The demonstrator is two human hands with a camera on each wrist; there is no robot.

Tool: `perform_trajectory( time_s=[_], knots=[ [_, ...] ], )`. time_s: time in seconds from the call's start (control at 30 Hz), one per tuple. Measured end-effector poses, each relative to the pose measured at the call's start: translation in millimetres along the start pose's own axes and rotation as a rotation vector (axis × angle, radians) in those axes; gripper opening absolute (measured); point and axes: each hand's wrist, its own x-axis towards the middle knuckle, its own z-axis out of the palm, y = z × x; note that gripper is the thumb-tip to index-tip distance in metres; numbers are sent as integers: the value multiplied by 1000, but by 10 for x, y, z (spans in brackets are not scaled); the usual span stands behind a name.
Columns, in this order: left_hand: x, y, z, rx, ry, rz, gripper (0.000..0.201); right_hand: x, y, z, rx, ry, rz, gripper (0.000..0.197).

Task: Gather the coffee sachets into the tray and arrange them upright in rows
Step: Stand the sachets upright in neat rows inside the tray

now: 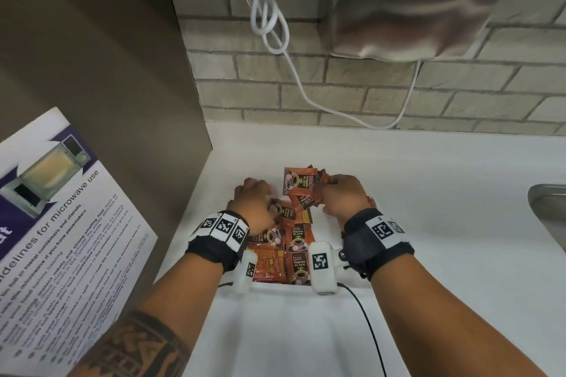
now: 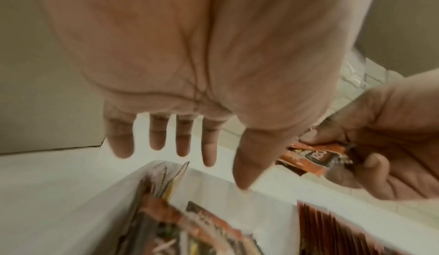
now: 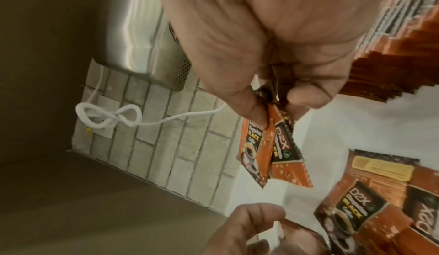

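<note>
A white tray [image 1: 277, 285] sits on the white counter, and orange-and-black coffee sachets [image 1: 294, 243] lie flat and jumbled in it. The right wrist view shows a row of upright sachets [image 3: 392, 60] packed together. My right hand [image 1: 330, 184] is over the tray's far end and pinches a couple of sachets [image 3: 273, 146] that hang from thumb and fingers. My left hand [image 2: 182, 146] hovers over the tray wall [image 2: 213, 189] with straight fingers spread, holding nothing. In the head view my left hand [image 1: 257, 200] is at the tray's left side, beside the pile.
A steel hand dryer [image 1: 422, 6] and a looped white cord [image 1: 272, 24] hang on the brick wall behind. A brown cabinet panel [image 1: 107, 55] with a microwave poster [image 1: 61, 223] stands at left. A steel sink edge [image 1: 548, 205] is at right.
</note>
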Motion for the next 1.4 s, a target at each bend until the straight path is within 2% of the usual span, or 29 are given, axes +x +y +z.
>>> perform_trajectory(
  time_s=[0.07,0.1,0.13,0.17,0.23,0.3,0.37,0.43,0.5,0.6,0.73,0.83,0.93,1.0,1.2,1.3,1.4],
  knots=[
    [11,48,-117,-262,163,-13,25,-67,-30,-78,110,-65,11,11],
    [9,87,-189,-417,216,-35,22,-99,-44,-113,158,-97,6,11],
    [6,133,-257,-590,212,-64,28,-131,-63,-147,193,-135,-2,11],
    [-3,180,-310,-789,151,-90,37,-163,-86,-172,221,-188,-10,9],
    [-57,269,-368,-1111,-71,-108,47,-217,-123,-195,257,-316,-29,15],
    [-121,324,-359,-1260,-268,-86,50,-242,-155,-196,301,-395,-54,24],
    [-180,378,-324,-1378,-372,-102,47,-250,-168,-192,336,-391,-89,22],
    [-213,427,-289,-1476,-399,-86,38,-248,-170,-181,321,-325,-129,20],
    [-226,470,-268,-1520,-390,-36,31,-257,-161,-167,220,-245,-199,16],
    [-206,529,-245,-1512,-326,50,33,-273,-137,-151,96,-203,-277,16],
    [-178,574,-246,-1439,-216,111,34,-371,-178,-213,131,-282,-278,38],
    [-181,590,-231,-1447,-168,100,32,-425,-196,-266,183,-352,-272,44],
    [-171,581,-218,-1522,-213,80,31,-409,-202,-294,222,-304,-224,45],
    [-170,563,-215,-1537,-234,91,37,-375,-193,-305,230,-238,-181,45],
    [-184,582,-181,-1477,-201,144,51,-326,-169,-333,245,-105,-132,32],
    [-164,551,-205,-1553,-236,128,54,-331,-200,-378,315,-92,-105,16],
    [-150,495,-218,-1526,-230,128,57,-328,-221,-450,352,-56,-98,6]
  ],
)
